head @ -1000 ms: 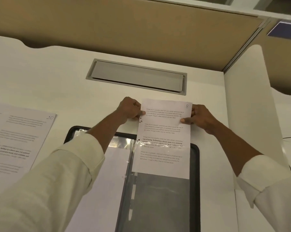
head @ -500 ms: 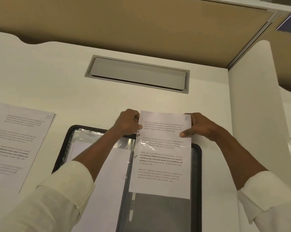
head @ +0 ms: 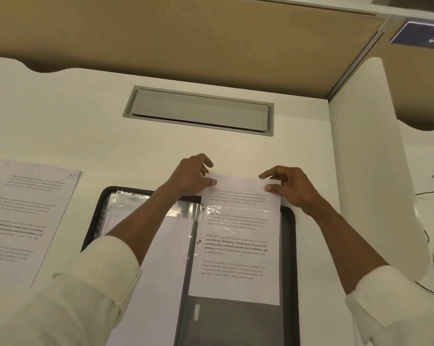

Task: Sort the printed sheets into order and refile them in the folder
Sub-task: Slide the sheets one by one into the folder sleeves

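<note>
Left hand (head: 191, 178): I see it pinching the top left corner of the sheet (head: 238, 243), thumb on the printed face and the other fingers curled above the edge.
Right hand (head: 293, 188): it pinches the top right corner, thumb on the face and forefinger stretched along the top edge.
Sheet: it carries four printed paragraphs and lies lengthwise over the right half of the folder (head: 289, 245). From what I can make out, its lower part is inside a clear pocket (head: 240, 213) whose mouth crosses just under the first paragraph. The top strip sticks out past the folder's far rim.
Folder: black-rimmed and open flat on the table (head: 61, 121). Its left half shows a second clear pocket with a white page.
Loose sheet (head: 28, 221): hand-marked 10, it lies flat on the table, well left of the folder.
Hatch (head: 201, 111): a grey hatch set into the table beyond the hands.
Cables (head: 433, 245): dark cables at the far right.
</note>
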A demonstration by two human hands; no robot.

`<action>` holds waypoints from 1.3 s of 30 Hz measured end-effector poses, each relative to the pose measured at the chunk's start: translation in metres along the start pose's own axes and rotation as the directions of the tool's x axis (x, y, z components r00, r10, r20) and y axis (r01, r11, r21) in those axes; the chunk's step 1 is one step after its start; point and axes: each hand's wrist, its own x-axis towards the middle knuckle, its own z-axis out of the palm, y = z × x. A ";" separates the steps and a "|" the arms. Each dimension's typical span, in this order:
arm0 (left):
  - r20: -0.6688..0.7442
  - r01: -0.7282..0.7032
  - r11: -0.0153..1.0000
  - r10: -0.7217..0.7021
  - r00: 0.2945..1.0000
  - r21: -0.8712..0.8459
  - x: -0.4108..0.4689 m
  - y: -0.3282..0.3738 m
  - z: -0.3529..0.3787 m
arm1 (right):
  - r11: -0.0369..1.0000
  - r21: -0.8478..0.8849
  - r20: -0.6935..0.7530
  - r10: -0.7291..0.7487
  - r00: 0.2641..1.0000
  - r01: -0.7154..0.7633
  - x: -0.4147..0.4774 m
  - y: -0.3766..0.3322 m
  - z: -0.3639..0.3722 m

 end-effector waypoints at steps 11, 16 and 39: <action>-0.012 -0.108 0.969 0.113 0.993 0.221 -0.036 -0.007 0.023 | 0.979 -0.203 0.146 0.037 0.989 -0.006 -0.022 -0.007 0.009; -0.088 -0.115 0.961 0.141 0.986 0.250 -0.051 -0.013 0.035 | 0.940 -0.339 0.221 0.038 0.975 0.041 -0.023 -0.018 0.015; -0.292 -0.110 0.936 0.214 0.932 0.335 -0.185 -0.088 0.131 | 0.766 -0.589 0.455 0.051 0.889 0.258 0.005 -0.067 0.095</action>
